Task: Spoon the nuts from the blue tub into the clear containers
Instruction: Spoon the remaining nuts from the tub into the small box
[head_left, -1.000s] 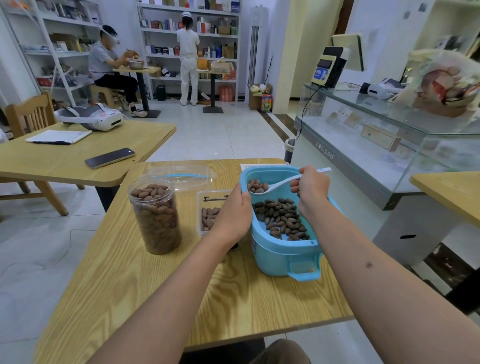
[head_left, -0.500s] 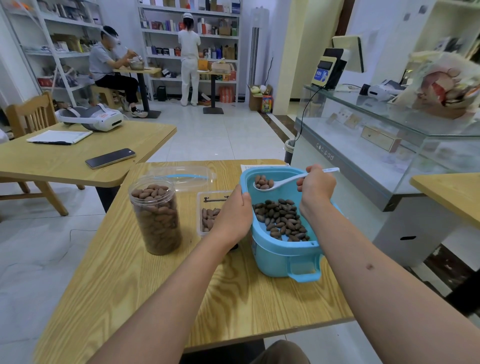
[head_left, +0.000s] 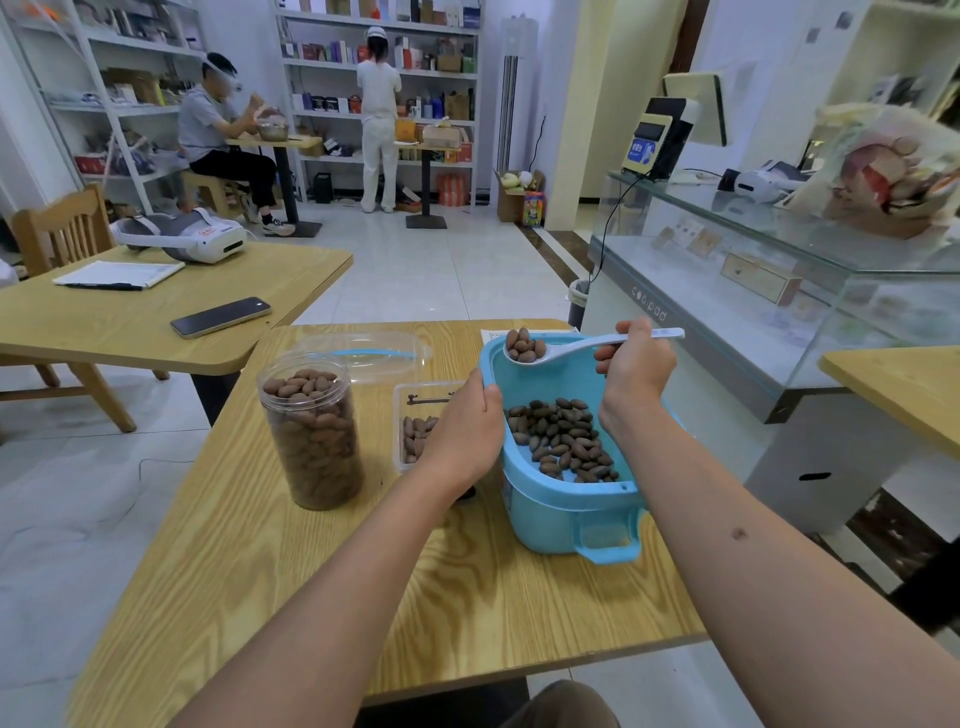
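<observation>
The blue tub (head_left: 566, 506) stands on the right of the wooden table (head_left: 322, 582), with brown nuts (head_left: 563, 439) on its bottom. My right hand (head_left: 636, 364) grips a white spoon (head_left: 582, 347) heaped with nuts, held above the tub's far rim. My left hand (head_left: 462, 428) grips the tub's left rim. A small clear rectangular container (head_left: 415, 410) with a few nuts sits just left of the tub, partly hidden by my left hand. A tall clear round jar (head_left: 311, 431) stands further left, full of nuts.
A clear lid with a blue strip (head_left: 363, 353) lies behind the jar. A second table (head_left: 130, 322) at the left carries a phone (head_left: 221, 317), papers and a headset. A glass counter (head_left: 753, 291) runs along the right. Two people are far back by shelves.
My right hand has lifted the loaded spoon up out of the tub and toward its far rim. My left hand has stayed on the tub's rim.
</observation>
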